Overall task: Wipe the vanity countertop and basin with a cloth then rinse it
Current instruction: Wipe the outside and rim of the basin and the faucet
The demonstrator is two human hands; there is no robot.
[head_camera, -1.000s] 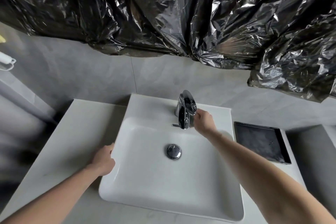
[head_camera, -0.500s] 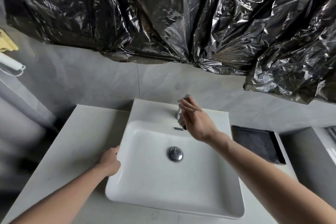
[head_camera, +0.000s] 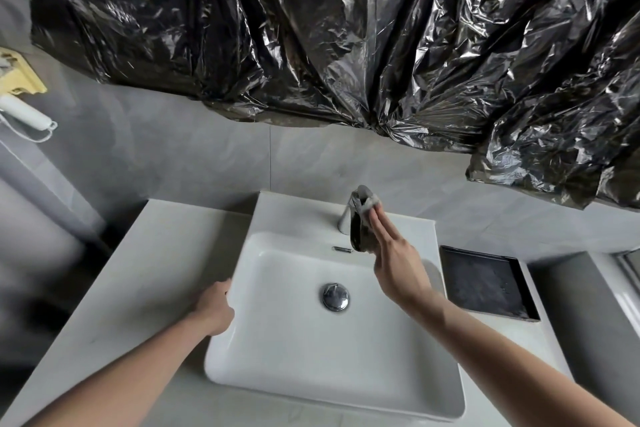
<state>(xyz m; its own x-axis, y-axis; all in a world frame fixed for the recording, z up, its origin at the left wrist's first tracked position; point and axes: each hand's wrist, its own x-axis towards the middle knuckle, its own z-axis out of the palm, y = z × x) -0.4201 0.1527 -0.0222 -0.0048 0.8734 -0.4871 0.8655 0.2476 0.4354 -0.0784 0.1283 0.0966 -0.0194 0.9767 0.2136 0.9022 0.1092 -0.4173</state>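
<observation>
A white rectangular basin (head_camera: 277, 333) sits on the pale vanity countertop (head_camera: 156, 270). At its back stands a chrome faucet (head_camera: 356, 236). My right hand (head_camera: 394, 260) lies flat against the faucet's right side, fingers stretched upward, pressing a small grey cloth (head_camera: 371, 202) to the spout; only a bit of cloth shows past my fingertips. My left hand (head_camera: 214, 308) holds the basin's left rim, its fingers curled over the edge. A chrome drain plug (head_camera: 335, 296) sits in the basin's middle. No water is running.
A black tray (head_camera: 485, 281) lies on the counter right of the basin. Crumpled black plastic sheeting (head_camera: 346, 28) hangs over the grey wall above. A white handset with a cord (head_camera: 24, 111) and a yellow object (head_camera: 17, 73) hang at far left.
My right hand rose from beside the faucet's base, passed over its top, and now presses the cloth flat on its right side. My left hand has stayed on the basin rim.
</observation>
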